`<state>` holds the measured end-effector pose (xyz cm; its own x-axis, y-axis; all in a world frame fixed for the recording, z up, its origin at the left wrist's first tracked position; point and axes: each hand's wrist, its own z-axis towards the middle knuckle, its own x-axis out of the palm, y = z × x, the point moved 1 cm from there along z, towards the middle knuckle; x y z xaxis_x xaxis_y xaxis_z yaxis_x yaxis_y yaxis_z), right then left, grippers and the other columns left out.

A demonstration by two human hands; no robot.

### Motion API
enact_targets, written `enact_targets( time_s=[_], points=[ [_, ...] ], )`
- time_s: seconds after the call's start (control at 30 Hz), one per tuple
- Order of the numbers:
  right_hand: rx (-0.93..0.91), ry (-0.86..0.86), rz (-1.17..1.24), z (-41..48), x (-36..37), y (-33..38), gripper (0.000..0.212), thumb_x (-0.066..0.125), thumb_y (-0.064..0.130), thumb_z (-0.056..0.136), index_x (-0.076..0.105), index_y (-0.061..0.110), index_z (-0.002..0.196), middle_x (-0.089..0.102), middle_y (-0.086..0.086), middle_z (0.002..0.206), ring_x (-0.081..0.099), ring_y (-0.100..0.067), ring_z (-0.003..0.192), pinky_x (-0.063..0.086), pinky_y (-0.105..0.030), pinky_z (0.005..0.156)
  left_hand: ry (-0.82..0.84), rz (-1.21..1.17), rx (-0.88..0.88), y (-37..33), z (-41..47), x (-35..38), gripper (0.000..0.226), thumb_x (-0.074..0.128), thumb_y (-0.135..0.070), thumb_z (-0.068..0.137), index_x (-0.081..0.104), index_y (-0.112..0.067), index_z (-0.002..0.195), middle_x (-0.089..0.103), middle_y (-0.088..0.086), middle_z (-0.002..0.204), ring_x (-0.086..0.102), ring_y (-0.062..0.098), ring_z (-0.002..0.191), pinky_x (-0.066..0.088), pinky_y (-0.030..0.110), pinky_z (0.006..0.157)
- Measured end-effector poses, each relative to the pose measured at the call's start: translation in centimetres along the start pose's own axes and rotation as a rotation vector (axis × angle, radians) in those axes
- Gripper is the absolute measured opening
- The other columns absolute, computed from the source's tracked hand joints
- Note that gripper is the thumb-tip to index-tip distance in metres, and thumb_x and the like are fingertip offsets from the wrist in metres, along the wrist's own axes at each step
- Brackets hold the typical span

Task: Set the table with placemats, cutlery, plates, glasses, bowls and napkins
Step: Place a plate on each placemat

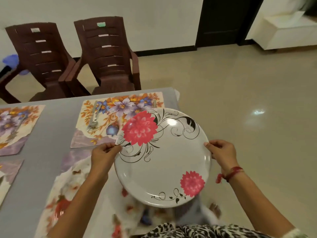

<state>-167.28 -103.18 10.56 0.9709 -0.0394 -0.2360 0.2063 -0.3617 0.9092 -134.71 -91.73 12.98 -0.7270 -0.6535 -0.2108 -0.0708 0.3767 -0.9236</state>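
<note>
I hold a large white plate (164, 162) with pink flowers and black swirls above the table's right end. My left hand (103, 154) grips its left rim and my right hand (221, 152) grips its right rim. Beyond the plate lies a floral placemat (109, 115) with cutlery (93, 117) on its left part. A second floral placemat (68, 179) lies below my left arm, partly hidden and blurred. Two more placemats, one far (15, 126) and one near (8, 174), show at the left edge.
The grey table (51, 140) ends at its right edge near the plate. Two dark brown plastic chairs (103, 55) stand behind the table's far side. Shiny tiled floor (248, 109) stretches to the right, with a dark door (221, 21) and white furniture (288, 33) beyond.
</note>
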Motion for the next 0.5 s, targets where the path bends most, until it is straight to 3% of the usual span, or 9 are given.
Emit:
enact_targets(
  time_s=[0.13, 0.23, 0.37, 0.5],
  points=[
    [0.019, 0.102, -0.016, 7.9, -6.6, 1.3, 0.008, 0.066, 0.004, 0.082, 0.067, 0.007, 0.075, 0.066, -0.016, 0.078, 0.060, -0.025, 0.071, 0.055, -0.047, 0.077, -0.050, -0.040, -0.011, -0.9, -1.0, 9.8, 0.008, 0.064, 0.001, 0.082, 0.063, -0.005, 0.078, 0.061, 0.000, 0.056, 0.054, 0.004, 0.045, 0.043, 0.014, 0.044],
    [-0.015, 0.144, -0.045, 12.1, -10.6, 3.5, 0.007, 0.063, 0.000, 0.082, 0.068, 0.004, 0.081, 0.068, -0.018, 0.083, 0.062, -0.026, 0.073, 0.055, -0.043, 0.075, -0.075, -0.063, -0.027, -2.3, -1.6, 15.6, 0.010, 0.064, -0.001, 0.082, 0.063, -0.008, 0.075, 0.061, -0.002, 0.055, 0.055, 0.014, 0.056, 0.044, 0.020, 0.052],
    [-0.040, 0.259, -0.022, 16.2, -13.1, 5.7, 0.011, 0.062, -0.003, 0.083, 0.068, 0.007, 0.083, 0.069, -0.014, 0.085, 0.064, -0.024, 0.075, 0.057, -0.036, 0.073, -0.171, -0.071, -0.015, -4.6, -2.1, 19.4, 0.016, 0.064, 0.000, 0.081, 0.063, -0.011, 0.070, 0.059, -0.010, 0.047, 0.050, -0.001, 0.040, 0.040, 0.012, 0.043],
    [-0.037, 0.366, 0.019, 19.4, -12.8, 7.0, 0.007, 0.067, 0.000, 0.082, 0.068, 0.007, 0.084, 0.070, -0.013, 0.083, 0.067, -0.024, 0.075, 0.058, -0.028, 0.067, -0.274, -0.079, 0.008, -6.7, -1.9, 20.8, 0.013, 0.064, 0.000, 0.082, 0.062, -0.009, 0.073, 0.058, 0.003, 0.062, 0.052, 0.003, 0.047, 0.041, 0.013, 0.046]
  ],
)
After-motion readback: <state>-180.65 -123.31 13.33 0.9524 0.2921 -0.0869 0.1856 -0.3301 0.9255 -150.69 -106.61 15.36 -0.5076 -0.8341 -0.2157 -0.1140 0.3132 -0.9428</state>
